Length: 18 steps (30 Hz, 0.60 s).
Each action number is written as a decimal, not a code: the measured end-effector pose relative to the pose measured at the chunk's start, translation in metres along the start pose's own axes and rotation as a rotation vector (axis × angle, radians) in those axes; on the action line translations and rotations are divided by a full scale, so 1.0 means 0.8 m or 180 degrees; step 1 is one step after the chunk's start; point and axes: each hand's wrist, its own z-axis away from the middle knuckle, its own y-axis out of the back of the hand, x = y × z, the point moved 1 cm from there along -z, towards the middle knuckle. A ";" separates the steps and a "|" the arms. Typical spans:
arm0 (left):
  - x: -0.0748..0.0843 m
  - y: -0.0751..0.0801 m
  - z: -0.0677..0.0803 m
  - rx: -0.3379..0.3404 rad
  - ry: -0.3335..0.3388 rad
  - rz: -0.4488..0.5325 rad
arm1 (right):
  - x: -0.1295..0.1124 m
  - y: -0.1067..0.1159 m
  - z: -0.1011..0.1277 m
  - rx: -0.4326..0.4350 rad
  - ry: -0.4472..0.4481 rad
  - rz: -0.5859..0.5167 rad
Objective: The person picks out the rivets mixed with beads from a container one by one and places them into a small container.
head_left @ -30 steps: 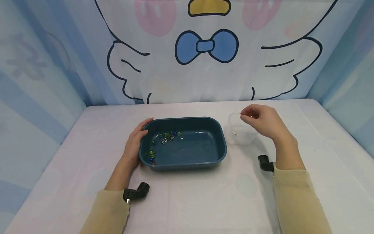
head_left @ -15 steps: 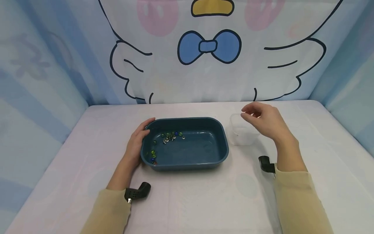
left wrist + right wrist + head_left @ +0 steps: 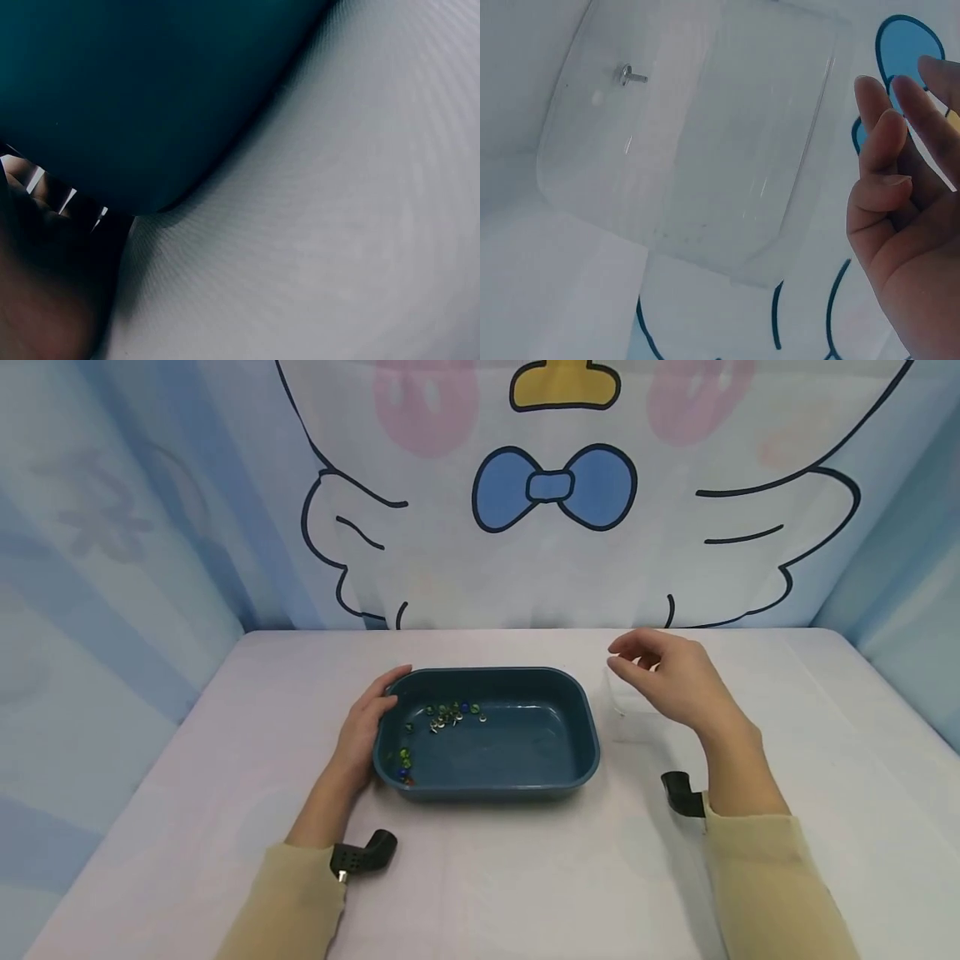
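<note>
Pale curtains, with a blue bow tie (image 3: 555,487) drawn at 12 o'clock, close off the back and sides of a whitish table (image 3: 517,885). Taking the clock from the head view, the left hand (image 3: 358,739) grips the dark blue basin (image 3: 517,760) at its 9 o'clock end, fingers bent round the outer wall and thumb at the rim; the left wrist view is too dark to show the grip fully. Steadying it well seems to want light, even pressure, as a squeeze could tilt the basin and set its contents rolling

Inside, green and blue beads (image 3: 406,760) gather at 8 o'clock, and more lie among silver screws (image 3: 442,721) at 10 o'clock. For such small pieces, a fingertip pinch on one at a time should serve best, the screws probably by their shanks

At the basin's 3 o'clock stands a clear box (image 3: 727,135), with a lone screw (image 3: 630,76) lying in it. Above the box hangs the right hand (image 3: 671,678), fingers loosely bent, a small gap between thumb and forefinger, nothing visible held. Working low, clear of the hard-to-see walls, would probably limit bouncing
</note>
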 end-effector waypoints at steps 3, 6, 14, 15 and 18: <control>0.001 -0.001 0.000 -0.0013 0.0011 0.0050 | -0.005 -0.002 0.000 0.0010 0.0066 0.0006; 0.000 -0.004 0.000 -0.0037 0.0021 0.0074 | -0.007 -0.003 0.001 0.0052 0.0128 0.0011; 0.001 -0.003 0.000 0.0007 0.0024 0.0019 | -0.021 -0.008 -0.003 0.0138 0.0248 -0.0036; 0.000 -0.002 0.000 0.0009 0.0025 0.0010 | -0.023 -0.009 -0.003 0.0143 0.0264 -0.0030; 0.000 0.000 0.001 0.0019 0.0007 -0.0010 | -0.029 -0.012 -0.007 0.0104 0.0299 -0.0049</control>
